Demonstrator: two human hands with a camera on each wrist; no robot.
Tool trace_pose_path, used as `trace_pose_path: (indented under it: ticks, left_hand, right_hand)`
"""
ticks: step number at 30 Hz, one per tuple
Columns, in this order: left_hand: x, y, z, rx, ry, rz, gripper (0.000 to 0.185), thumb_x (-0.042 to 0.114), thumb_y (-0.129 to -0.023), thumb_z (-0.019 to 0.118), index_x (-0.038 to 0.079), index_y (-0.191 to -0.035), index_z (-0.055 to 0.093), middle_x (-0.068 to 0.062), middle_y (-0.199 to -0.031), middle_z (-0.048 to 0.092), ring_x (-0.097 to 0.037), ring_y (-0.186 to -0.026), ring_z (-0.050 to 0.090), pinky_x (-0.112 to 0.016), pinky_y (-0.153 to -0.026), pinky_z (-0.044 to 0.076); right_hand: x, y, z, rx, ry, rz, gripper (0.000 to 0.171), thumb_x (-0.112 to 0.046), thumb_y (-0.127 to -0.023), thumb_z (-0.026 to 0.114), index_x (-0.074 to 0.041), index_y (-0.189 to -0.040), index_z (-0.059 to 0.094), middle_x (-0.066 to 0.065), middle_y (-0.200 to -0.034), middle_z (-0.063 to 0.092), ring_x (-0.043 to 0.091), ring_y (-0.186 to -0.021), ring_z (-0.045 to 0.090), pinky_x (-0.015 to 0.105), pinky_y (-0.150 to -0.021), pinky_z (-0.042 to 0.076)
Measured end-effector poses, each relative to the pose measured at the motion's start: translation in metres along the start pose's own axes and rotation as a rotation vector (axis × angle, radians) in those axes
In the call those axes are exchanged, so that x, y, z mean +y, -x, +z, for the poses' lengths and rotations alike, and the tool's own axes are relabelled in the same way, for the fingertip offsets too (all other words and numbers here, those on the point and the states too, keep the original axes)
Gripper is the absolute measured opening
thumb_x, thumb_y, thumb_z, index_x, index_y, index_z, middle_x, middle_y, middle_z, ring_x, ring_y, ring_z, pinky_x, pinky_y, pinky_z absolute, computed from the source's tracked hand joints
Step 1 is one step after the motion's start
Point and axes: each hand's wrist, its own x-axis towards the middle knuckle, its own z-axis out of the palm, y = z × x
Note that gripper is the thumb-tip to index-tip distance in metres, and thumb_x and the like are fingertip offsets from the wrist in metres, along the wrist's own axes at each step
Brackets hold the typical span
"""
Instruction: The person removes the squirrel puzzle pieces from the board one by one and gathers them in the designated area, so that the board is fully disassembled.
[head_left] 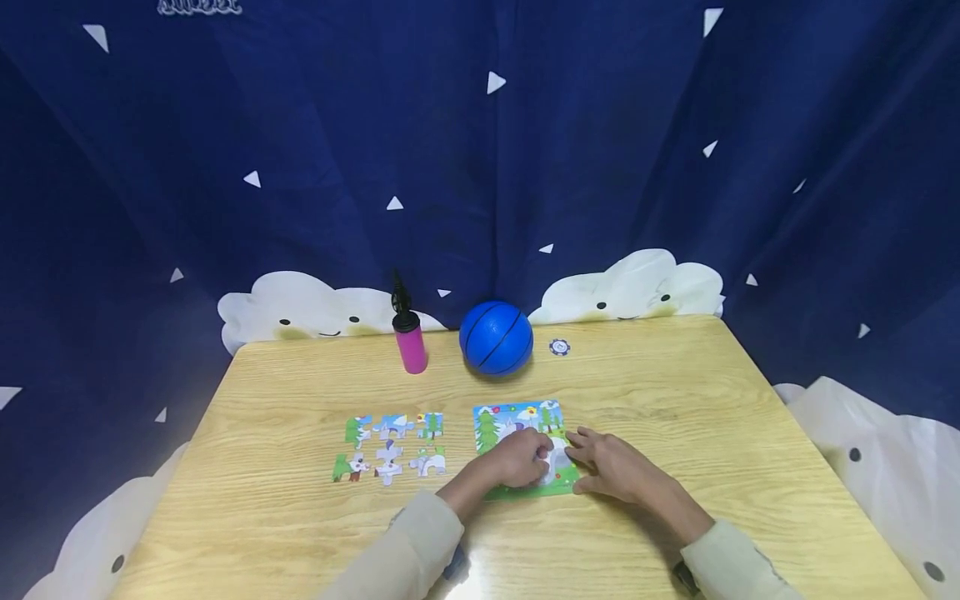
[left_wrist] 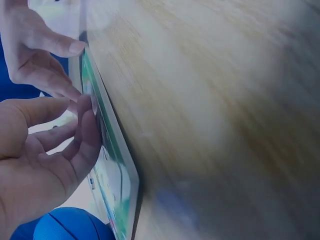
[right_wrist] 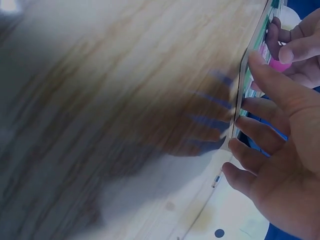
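A colourful jigsaw puzzle board [head_left: 486, 432] with a picture of trees, sky and green ground lies on the table. My left hand [head_left: 519, 458] is over its middle. In the left wrist view, bent fingertips of that left hand [left_wrist: 50, 145] touch the puzzle surface, with the thumb held apart from them; I see no piece between them. At the board's right edge rests my right hand [head_left: 611, 467]. The right wrist view shows the right hand [right_wrist: 285, 125] with spread fingers along the board's edge. Part of the picture is hidden under the hands.
Several loose puzzle pieces [head_left: 388, 468] lie in two rows left of the board. Behind stand a pink hand pump [head_left: 411, 350] with a black top and a blue ball [head_left: 497, 338]. A round poker chip [head_left: 559, 347] lies right of the ball. A dark curtain [head_left: 360, 125] hangs behind the wooden table [head_left: 285, 533].
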Motion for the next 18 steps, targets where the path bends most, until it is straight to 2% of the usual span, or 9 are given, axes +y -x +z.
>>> trace_pose_path:
  ticks: [7,14,16,18]
  left_hand:
    - [0.0051,-0.0001,0.0007,-0.020,-0.013,-0.018,0.029,0.010,-0.092,0.051,0.003,-0.119,0.056,0.000,-0.090,0.051,-0.008,-0.082,0.048,-0.020,-0.075,0.043]
    - [0.0027,0.0009,0.0004,-0.011,0.060,-0.024,0.023,0.011,-0.098,0.042,0.008,-0.118,0.053,-0.007,-0.116,0.056,-0.017,-0.108,0.054,-0.027,-0.093,0.044]
    - [0.0027,0.0013,0.0000,-0.009,0.076,-0.026,0.024,0.012,-0.098,0.042,0.008,-0.119,0.053,-0.007,-0.117,0.056,-0.016,-0.108,0.054,-0.028,-0.094,0.044]
    - [0.0033,0.0015,-0.0003,-0.004,0.086,-0.023,0.024,0.012,-0.098,0.044,0.008,-0.119,0.054,-0.005,-0.112,0.057,-0.014,-0.101,0.053,-0.027,-0.091,0.044]
  right_hand:
    - [-0.0005,-0.0018,0.0000,-0.001,0.001,-0.013,0.058,-0.030,-0.076,0.076,0.004,-0.120,0.061,0.022,-0.133,0.054,0.043,-0.125,0.048,0.051,-0.101,0.041]
    - [-0.0009,-0.0011,0.0016,0.000,-0.005,0.011,0.058,-0.031,-0.075,0.076,0.003,-0.120,0.062,0.021,-0.134,0.054,0.042,-0.125,0.049,0.051,-0.101,0.041]
    - [-0.0011,-0.0009,0.0016,-0.002,-0.007,0.016,0.058,-0.032,-0.075,0.076,0.003,-0.120,0.062,0.020,-0.134,0.054,0.042,-0.125,0.049,0.051,-0.101,0.041]
    - [-0.0013,-0.0008,0.0016,-0.004,-0.011,0.019,0.058,-0.032,-0.075,0.076,0.003,-0.119,0.062,0.020,-0.134,0.054,0.041,-0.125,0.049,0.051,-0.101,0.041]
